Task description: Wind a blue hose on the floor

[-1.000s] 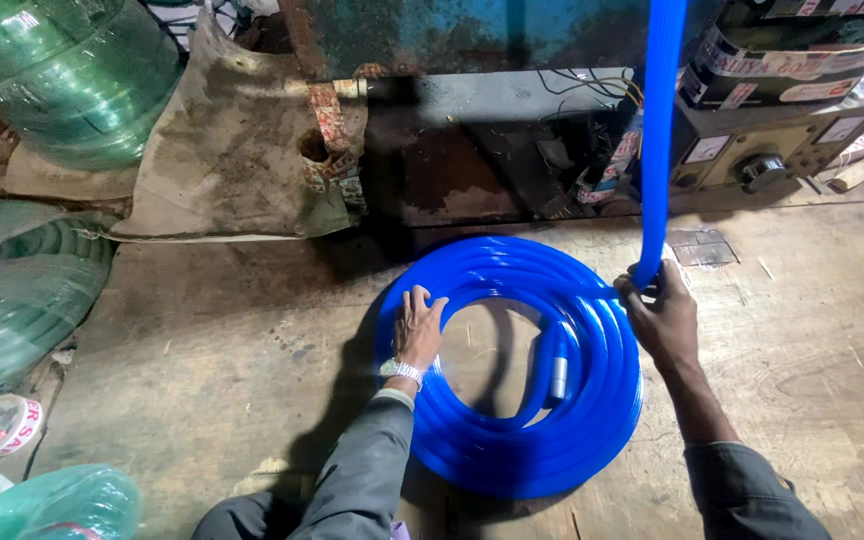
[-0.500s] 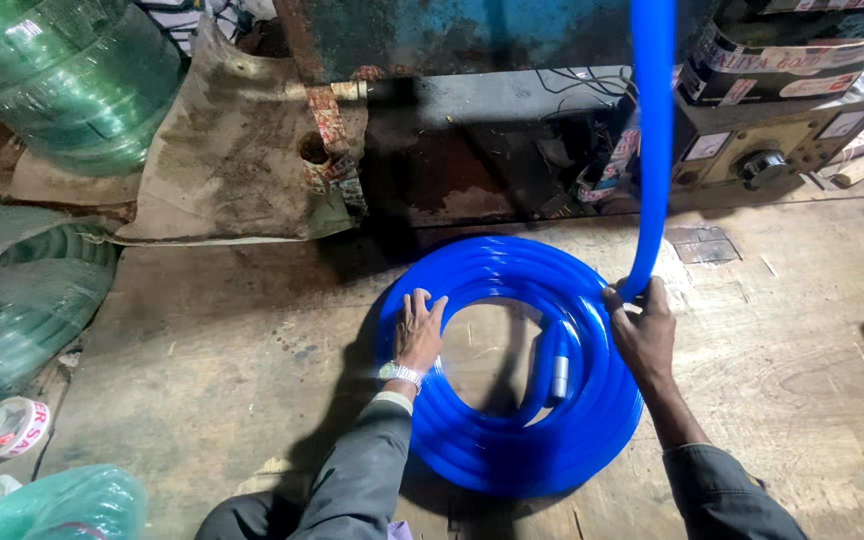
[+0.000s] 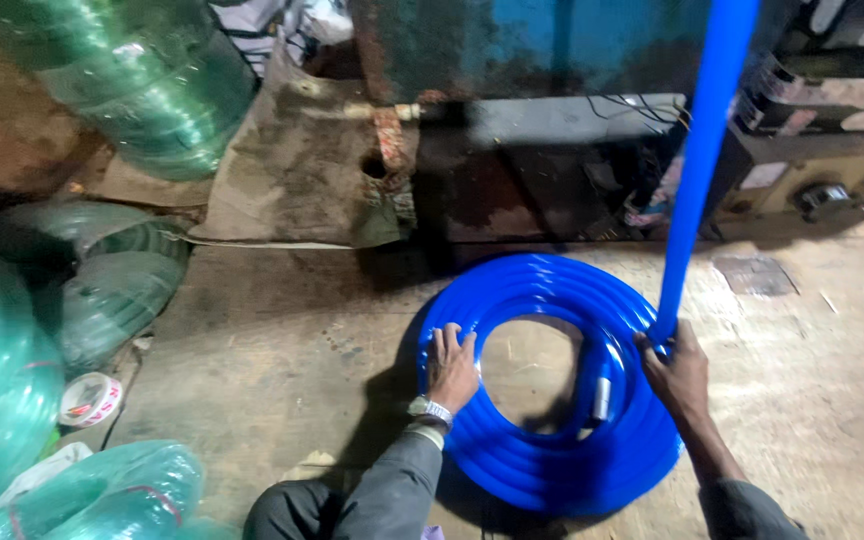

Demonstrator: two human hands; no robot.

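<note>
A worn wooden floor [image 3: 282,340] takes up most of the view, stained and dusty, with a rusted blue-green metal machine body [image 3: 512,45] along its far edge. On the left sit bulky coils of clear green plastic hose wrapped in film [image 3: 142,75], stacked and lying on their sides. A dirty brown sack cloth [image 3: 297,165] hangs down in front of the machine.

In the middle of the floor lies a flat round coil of bright blue plastic hose [image 3: 552,440], several turns wide, with bare boards showing through its open centre. From the coil's right side a straight run of the same blue hose [image 3: 707,150] rises steeply and leaves the top of the view.

The left hand [image 3: 450,365] lies palm down on the coil's left inner turns, fingers spread and flat, pressing rather than gripping; a wristwatch [image 3: 430,408] sits above a grey sleeve. The right hand [image 3: 677,375] is closed around the rising hose just where it meets the coil.

A short silvery metal fitting [image 3: 602,398] lies against the inner turns, between the hands. A small roll of tape [image 3: 89,398] rests near the green coils, well apart from the blue hose.
</note>
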